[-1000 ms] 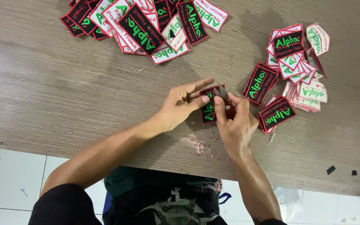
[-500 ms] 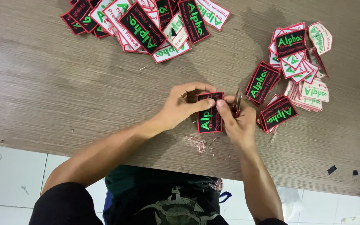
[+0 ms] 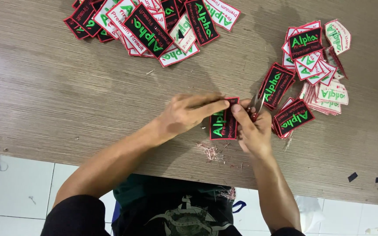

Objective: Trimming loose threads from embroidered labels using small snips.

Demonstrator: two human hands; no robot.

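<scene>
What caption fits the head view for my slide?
Left hand pinches a black embroidered patch while right hand holds thread snips at its edge.

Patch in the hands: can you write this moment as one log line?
left hand: pinches black patch | right hand: holds small snips at patch edge | thread scraps on table

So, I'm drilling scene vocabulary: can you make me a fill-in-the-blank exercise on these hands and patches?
1. The left hand pins a black ____ to the wooden table.
2. The right hand holds small ____.
3. The patch's border is ____.
4. Thread trimmings lie near the table's ____ edge.

Missing: patch; snips; red; near
</scene>
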